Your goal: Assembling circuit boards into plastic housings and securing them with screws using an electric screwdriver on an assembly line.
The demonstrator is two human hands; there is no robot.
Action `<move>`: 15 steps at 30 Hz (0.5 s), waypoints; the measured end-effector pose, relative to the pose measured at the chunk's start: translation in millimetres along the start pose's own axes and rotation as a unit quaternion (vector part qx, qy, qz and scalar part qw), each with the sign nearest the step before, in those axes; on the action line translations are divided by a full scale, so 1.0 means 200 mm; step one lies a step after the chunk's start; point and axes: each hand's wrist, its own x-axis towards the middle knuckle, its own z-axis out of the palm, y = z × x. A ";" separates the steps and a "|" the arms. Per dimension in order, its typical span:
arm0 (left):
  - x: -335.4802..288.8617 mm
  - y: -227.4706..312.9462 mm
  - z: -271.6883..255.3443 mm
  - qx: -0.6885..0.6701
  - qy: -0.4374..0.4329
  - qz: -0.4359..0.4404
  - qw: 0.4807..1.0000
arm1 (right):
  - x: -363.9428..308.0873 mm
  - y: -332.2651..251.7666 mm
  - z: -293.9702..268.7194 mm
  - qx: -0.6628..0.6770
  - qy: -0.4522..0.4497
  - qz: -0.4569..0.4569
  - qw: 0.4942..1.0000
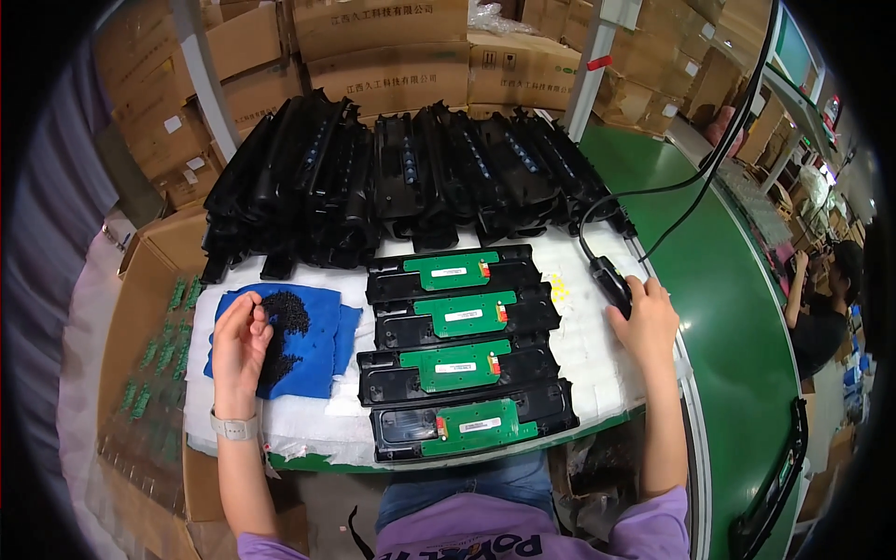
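My left hand [240,343] is raised at the edge of a folded blue cloth [322,364]. Its fingers are curled in with the tips close together; what they hold, if anything, is too small to make out. On the cloth lie heaps of tiny black screws [287,313]. My right hand [646,322] is closed around the lower end of a black corded electric screwdriver [609,280], over the white padding. Between my hands, several black plastic panels [392,385] lie in a column, each bearing a green circuit board [455,367] with a white label and a red-and-cream connector.
Long black plastic housings [401,177] crowd the table's back. A carton [159,247] with green circuit boards stands left. Tiny yellow pieces [559,288] lie right of the panels. The screwdriver's black cable [691,177] loops up rightward. A green tabletop [747,317] extends right; another person [826,308] is beyond.
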 end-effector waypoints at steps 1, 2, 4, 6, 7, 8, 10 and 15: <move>0.02 -0.02 -0.01 -0.088 -0.008 -0.034 0.996 | 0.00 0.02 0.01 0.001 -0.003 0.030 1.000; 0.04 -0.03 -0.02 -0.174 -0.015 -0.068 0.982 | 0.01 0.03 0.01 0.000 -0.002 0.028 1.000; 0.05 -0.07 0.02 -0.219 -0.041 -0.093 0.970 | 0.05 0.07 0.01 0.034 -0.148 0.100 0.983; 0.06 -0.10 0.09 -0.232 -0.073 -0.124 0.962 | 0.05 0.12 0.05 0.058 -0.110 0.067 0.990; 0.06 -0.11 0.14 -0.218 -0.073 -0.132 0.964 | 0.07 0.12 0.03 0.115 -0.152 0.083 0.978; 0.06 -0.13 0.17 -0.217 -0.081 -0.148 0.961 | 0.08 0.13 0.02 0.168 -0.195 0.098 0.961; 0.06 -0.16 0.28 -0.189 -0.085 -0.175 0.963 | 0.08 0.10 -0.01 0.266 -0.153 0.086 0.948; 0.04 -0.20 0.51 -0.107 -0.166 -0.210 0.958 | 0.23 -0.15 -0.28 0.648 -0.157 0.014 0.745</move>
